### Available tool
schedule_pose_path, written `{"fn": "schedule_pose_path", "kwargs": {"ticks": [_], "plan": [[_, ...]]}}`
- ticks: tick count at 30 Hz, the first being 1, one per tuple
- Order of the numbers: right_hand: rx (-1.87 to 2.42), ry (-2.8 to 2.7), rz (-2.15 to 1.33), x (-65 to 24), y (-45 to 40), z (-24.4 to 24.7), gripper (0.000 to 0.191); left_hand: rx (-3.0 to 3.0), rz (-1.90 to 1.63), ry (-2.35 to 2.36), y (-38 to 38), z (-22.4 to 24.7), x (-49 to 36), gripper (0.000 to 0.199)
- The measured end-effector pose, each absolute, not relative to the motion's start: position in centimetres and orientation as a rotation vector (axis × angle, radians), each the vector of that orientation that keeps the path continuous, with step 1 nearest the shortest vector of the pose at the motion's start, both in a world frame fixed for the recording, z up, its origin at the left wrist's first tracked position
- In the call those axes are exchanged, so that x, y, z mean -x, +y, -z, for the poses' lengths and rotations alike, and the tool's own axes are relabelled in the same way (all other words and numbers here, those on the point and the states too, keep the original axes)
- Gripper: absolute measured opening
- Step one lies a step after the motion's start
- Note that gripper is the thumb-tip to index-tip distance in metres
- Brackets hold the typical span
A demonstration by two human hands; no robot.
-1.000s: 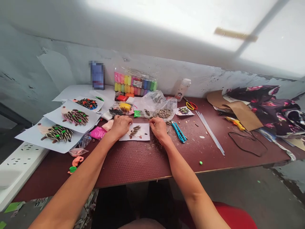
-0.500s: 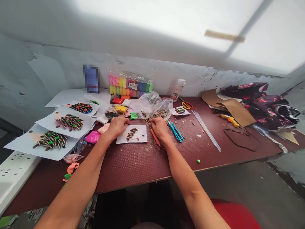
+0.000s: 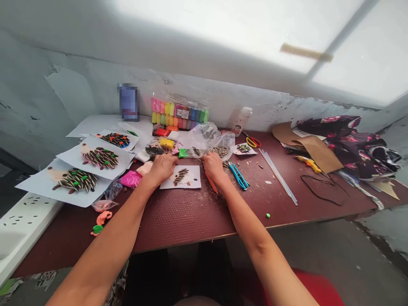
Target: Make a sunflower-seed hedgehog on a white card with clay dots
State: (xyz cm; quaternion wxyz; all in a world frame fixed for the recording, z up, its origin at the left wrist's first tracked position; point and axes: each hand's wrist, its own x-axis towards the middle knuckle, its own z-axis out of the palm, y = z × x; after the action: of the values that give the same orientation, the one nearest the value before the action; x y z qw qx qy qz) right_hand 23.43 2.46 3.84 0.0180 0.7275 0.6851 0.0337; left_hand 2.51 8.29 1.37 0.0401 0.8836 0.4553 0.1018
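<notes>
Clock: directions are read from the card, with 12 o'clock toward the wall.
Card: the white card (image 3: 180, 177) lies flat on the dark red tabletop (image 3: 178, 225), squarely between the hands and just below them. It shows a pale clay body with a row of dark striped seeds slanting across it and small brown dots beside them.
Left hand: the left hand (image 3: 163, 168) sits at 9 o'clock, touching the card's upper left corner. It is curled narrow, and the curl hides whether anything is inside it.
Right hand: the right hand (image 3: 213, 166) sits at 3 o'clock, narrowly closed around the upper end of an orange strip (image 3: 210, 182), which tilts down toward the card's right edge.
Seeds: a clear plastic bag (image 3: 207, 142) of striped seeds lies at 1 o'clock, just past the right hand.
Finished sheets: three seed-covered pictures (image 3: 76, 182) overlap at 9 o'clock.
Clay: a pack of colored clay (image 3: 178, 111) stands at 12 o'clock, and pink clay (image 3: 130, 179) lies at 9 o'clock.
Tools: a blue craft knife (image 3: 238, 176) lies at 3 o'clock, with red-handled scissors (image 3: 253, 141) at 2 o'clock and a yellow glue gun (image 3: 308, 164) farther out.
Tabletop: pale shavings are scattered around the card.
</notes>
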Motion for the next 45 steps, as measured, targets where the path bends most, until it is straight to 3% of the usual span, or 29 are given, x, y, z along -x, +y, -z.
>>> {"fn": "schedule_pose_path", "kwargs": {"ticks": [8, 15, 22, 45], "plan": [[-2.479, 2.270, -0.124, -23.4, 1.6, -3.8, 0.028, -2.692, -0.339, 1.381, 8.4, -1.2, -2.4, 0.032], [-2.556, 2.457, 0.372, -22.9, 0.3, -4.0, 0.026, -2.704, -0.328, 1.369, 8.6, -0.9, -2.3, 0.030], [-2.508, 2.536, 0.583, -22.3, -0.4, -3.5, 0.019, -2.694, -0.315, 1.352, 8.8, -1.0, -2.1, 0.030], [-2.465, 2.454, 0.366, -21.8, -0.7, -3.7, 0.018, -2.695, -0.334, 1.370, 8.6, -0.8, -2.2, 0.032]]}}
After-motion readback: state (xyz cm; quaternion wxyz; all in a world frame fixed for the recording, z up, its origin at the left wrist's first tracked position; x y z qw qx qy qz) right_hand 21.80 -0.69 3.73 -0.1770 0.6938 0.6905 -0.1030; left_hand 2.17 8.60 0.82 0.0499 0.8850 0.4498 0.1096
